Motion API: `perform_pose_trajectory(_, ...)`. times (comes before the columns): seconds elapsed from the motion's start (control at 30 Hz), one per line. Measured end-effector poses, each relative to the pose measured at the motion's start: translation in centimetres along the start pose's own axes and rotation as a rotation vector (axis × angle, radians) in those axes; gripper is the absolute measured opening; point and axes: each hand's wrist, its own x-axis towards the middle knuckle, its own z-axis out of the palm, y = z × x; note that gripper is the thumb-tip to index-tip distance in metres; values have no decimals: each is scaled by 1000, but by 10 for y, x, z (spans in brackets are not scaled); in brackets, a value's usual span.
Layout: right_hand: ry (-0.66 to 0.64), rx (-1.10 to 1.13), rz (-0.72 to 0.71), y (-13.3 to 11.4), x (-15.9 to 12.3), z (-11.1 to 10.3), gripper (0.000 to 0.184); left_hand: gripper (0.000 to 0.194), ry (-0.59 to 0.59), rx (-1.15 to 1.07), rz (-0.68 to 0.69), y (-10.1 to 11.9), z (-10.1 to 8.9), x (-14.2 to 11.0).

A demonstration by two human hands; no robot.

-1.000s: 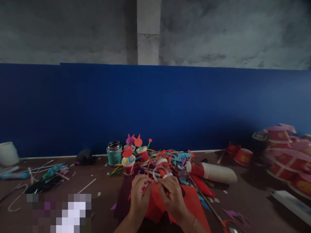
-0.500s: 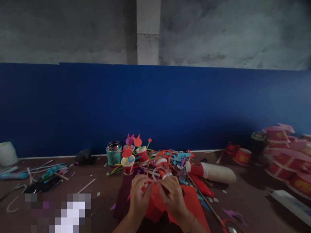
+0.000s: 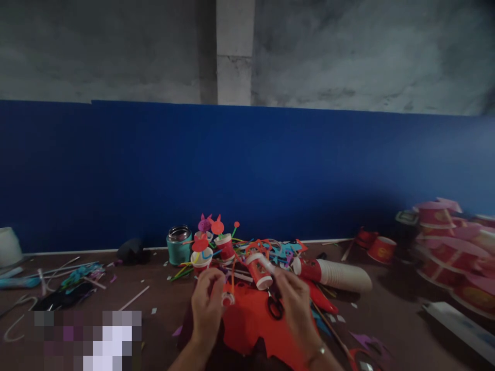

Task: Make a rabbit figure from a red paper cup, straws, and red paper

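Observation:
My left hand (image 3: pixel 208 301) is closed, its fingers curled. A small pale see-through ring, which looks like a roll of clear tape (image 3: pixel 228 298), shows at its fingertips, with red visible through the middle. My right hand (image 3: pixel 293 294), smeared by motion, pinches a blurred pale strip (image 3: pixel 268 266) in front of a red and white paper cup (image 3: pixel 258 272) that lies tilted. Red paper (image 3: pixel 251 322) with cut edges lies below both hands. Black-handled scissors (image 3: pixel 275 307) rest on it beside my right hand.
A teal jar (image 3: pixel 179 246) and decorated cups (image 3: pixel 225 248) stand behind my left hand. Stacked paper cups (image 3: pixel 340 274) lie on their side at right. Paper scraps (image 3: pixel 288 250) clutter the middle. Red and pink cup pieces (image 3: pixel 448 252) fill the far right.
My hands have moved apart, the left to the left and the right to the right and up. The pale loop between them is gone, and the scissors and more red paper are uncovered.

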Motion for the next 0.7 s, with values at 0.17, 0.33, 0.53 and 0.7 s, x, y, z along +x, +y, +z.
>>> perform_pose_trajectory(0.17,-21,-502,-180,41,32,-35,29,33,-45,-240,-355,-13,6,4)
perform_pose_trajectory(0.33,-19,-650,-302,72,28,-37,16,45,-106,-329,-553,-21,12,-7)
perform_pose_trajectory(0.53,-273,-343,-319,31,8,-7,15,49,-243,-213,-516,-18,13,-9)
perform_pose_trajectory(0.7,-433,-331,-382,12,-6,6,10,46,-383,-162,-445,-17,17,-12)
